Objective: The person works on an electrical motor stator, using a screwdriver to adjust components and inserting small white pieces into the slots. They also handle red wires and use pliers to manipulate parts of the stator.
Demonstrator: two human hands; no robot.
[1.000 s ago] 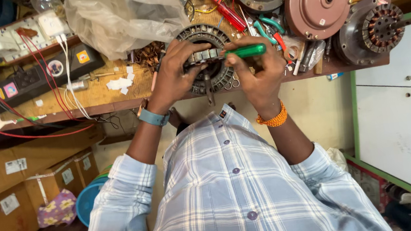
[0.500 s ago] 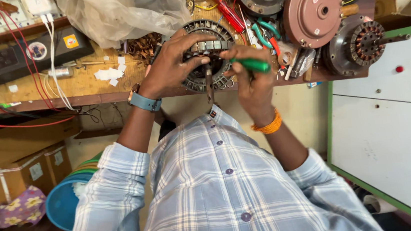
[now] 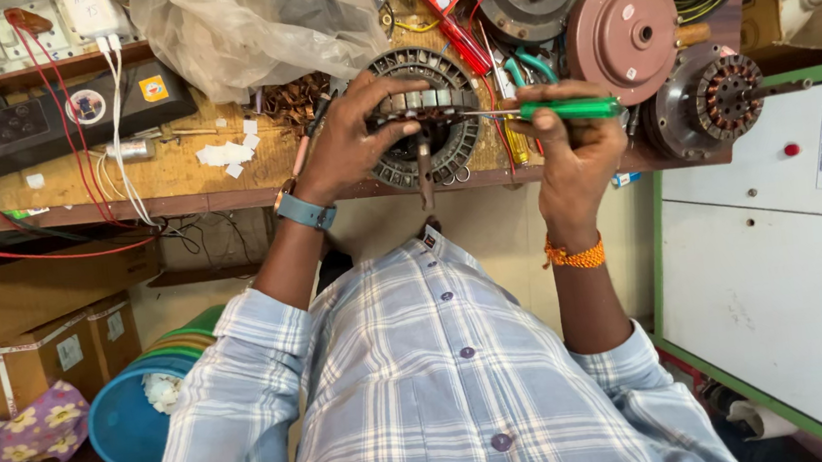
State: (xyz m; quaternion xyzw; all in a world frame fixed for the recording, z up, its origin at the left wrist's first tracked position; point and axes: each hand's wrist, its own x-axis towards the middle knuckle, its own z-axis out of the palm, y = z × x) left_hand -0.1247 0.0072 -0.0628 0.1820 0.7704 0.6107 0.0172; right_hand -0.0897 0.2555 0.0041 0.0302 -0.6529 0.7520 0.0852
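Left hand [image 3: 352,141] covers the stator ring's [image 3: 436,68] left side. Screwdriver [image 3: 560,109] tip contact point too small to resolve. Plastic bag [image 3: 251,25] contents unreadable; its top is cut by the frame edge. Blue bin [image 3: 129,429] partly behind sleeve.

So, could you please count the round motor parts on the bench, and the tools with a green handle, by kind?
Grey ring-shaped stator under the left hand: 1
Brown round motor covers: 1
Wound cores with copper coils: 1
Green-handled screwdrivers in the right hand: 1
Total: 4
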